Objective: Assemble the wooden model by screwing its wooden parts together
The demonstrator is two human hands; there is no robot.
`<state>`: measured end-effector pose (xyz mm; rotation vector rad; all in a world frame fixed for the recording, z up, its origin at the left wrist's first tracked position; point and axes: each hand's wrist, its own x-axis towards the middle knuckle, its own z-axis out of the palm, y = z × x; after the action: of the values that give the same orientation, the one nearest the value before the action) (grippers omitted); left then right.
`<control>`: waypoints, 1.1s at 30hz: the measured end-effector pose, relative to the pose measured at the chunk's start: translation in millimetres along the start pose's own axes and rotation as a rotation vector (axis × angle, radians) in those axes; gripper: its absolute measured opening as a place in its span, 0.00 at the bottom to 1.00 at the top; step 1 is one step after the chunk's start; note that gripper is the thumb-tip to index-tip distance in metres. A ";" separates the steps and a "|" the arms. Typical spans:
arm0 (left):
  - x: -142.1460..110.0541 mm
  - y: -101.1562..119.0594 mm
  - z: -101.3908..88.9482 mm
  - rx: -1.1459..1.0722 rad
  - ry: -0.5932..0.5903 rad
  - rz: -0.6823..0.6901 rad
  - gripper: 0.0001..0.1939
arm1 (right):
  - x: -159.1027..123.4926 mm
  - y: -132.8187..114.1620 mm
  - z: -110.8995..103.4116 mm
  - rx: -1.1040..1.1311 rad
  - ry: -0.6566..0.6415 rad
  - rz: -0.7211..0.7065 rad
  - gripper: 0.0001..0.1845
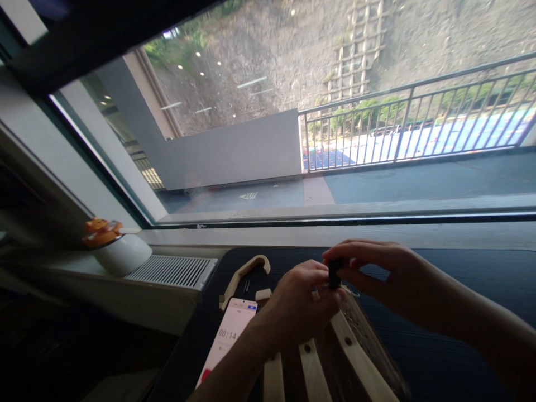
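Note:
My left hand is curled over the top end of a wooden slatted frame that lies on the dark table. My right hand pinches a small black object just above the frame, its fingertips close to my left hand. A curved wooden piece lies on the table left of my hands. A small wooden block sits beside it.
A phone with a running timer lies at the table's left edge. A white bowl with orange items stands on the window sill beside a vent grille. A large window faces a balcony with a metal railing.

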<state>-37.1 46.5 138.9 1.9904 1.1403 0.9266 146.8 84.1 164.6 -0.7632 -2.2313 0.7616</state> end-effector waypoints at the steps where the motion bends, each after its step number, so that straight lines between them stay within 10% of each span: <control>1: 0.2 -0.2 0.0 0.007 0.001 0.000 0.06 | 0.2 0.3 -0.3 0.001 -0.004 0.008 0.11; 33: 2.5 -10.7 1.3 0.074 0.028 -0.076 0.09 | 7.9 5.6 23.9 -0.081 0.102 0.012 0.11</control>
<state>-39.8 52.9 130.2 1.9829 1.2741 0.8876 126.3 85.9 149.0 -0.8365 -2.1785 0.6265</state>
